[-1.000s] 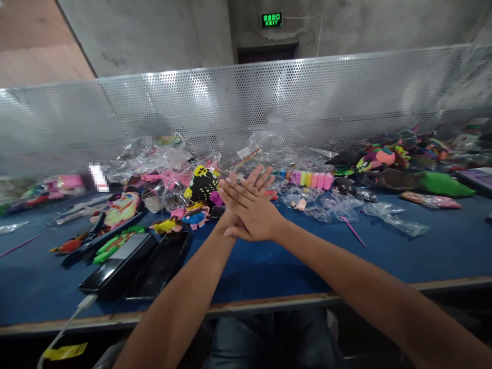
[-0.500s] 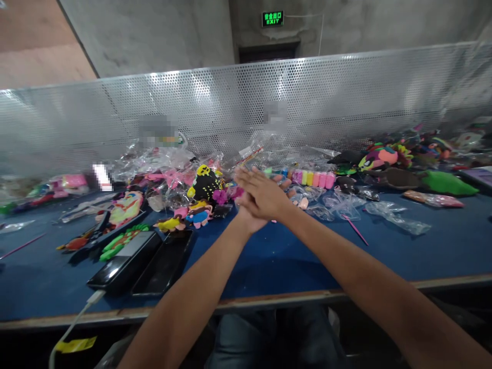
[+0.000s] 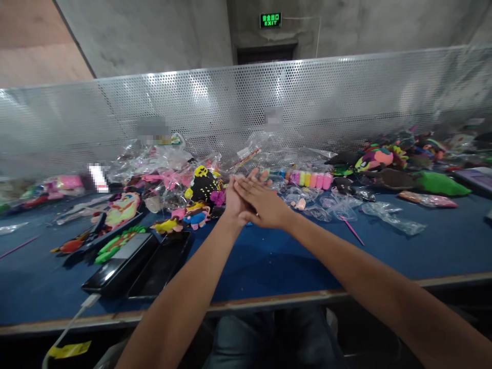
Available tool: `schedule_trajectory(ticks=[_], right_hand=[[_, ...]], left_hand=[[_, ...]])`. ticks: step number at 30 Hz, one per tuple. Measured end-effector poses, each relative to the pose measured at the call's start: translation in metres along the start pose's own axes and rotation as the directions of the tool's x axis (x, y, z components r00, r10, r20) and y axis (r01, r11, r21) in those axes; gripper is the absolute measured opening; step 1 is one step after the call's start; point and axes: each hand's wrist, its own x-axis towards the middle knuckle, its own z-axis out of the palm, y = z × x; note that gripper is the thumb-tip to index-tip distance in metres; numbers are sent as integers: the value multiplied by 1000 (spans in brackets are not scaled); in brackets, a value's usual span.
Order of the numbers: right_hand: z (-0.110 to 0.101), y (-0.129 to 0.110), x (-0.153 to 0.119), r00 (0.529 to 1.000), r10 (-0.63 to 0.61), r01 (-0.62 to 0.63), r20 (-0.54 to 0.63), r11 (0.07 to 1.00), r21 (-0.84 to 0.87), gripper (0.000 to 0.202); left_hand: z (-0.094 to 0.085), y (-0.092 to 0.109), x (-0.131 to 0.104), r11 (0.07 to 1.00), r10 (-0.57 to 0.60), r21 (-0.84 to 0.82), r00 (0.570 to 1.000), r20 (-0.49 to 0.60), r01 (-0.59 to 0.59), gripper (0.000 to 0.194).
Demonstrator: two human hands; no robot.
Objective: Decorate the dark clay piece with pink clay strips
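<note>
Nearest me, lower left of the frame, a white cable (image 3: 73, 319) plugs into a glossy black box-like device (image 3: 115, 269), its plug end facing my edge of the table so the lead can drop straight over. A flat black rectangular slab (image 3: 163, 266) lies right alongside, both well off to the side, leaving my forearms room.

And here, mid-frame, above the blue tabletop (image 3: 269, 261): my left hand (image 3: 232, 204) is underneath, palm turned up, fingers stretched out long; my right hand (image 3: 265, 204) lies flat across it, fingers straight and close together. Crossed like this, the palms can press evenly on each other. Is there something between them? The right hand covers that spot, so I can't tell whether either one holds anything. A small bright blue bit (image 3: 249, 223) shows just below my right thumb, perhaps clay, though it's too small to be sure.

Just left of my hands, a ruffled magenta clay-like piece (image 3: 218, 198) sits beside a black figure with yellow speckles (image 3: 204, 188), close by and untouched. To the right, pink, yellow and purple tubs or blocks (image 3: 313, 180) stand in a neat row, each colour easy to pick out. Behind it all, a perforated silver metal screen (image 3: 326, 97) backs the clutter.
</note>
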Motion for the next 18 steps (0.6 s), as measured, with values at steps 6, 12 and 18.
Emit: schedule_trajectory(ticks=[6,12,18], right_hand=[[2,-3,7,996,82,-84,-38,995,-56,71],[8,-4,1,999,13,-11,37,999,-33,74],[2,6,5,982,189,-189,-14,981,-48,63]], left_hand=[[-4,-12,-1,997,38,-72,987,156,-27,54],[-11,-4,7,997,67,-32,993,-99,-70,49],[-10,1,11,990,-122,-63,992,43,125,49]])
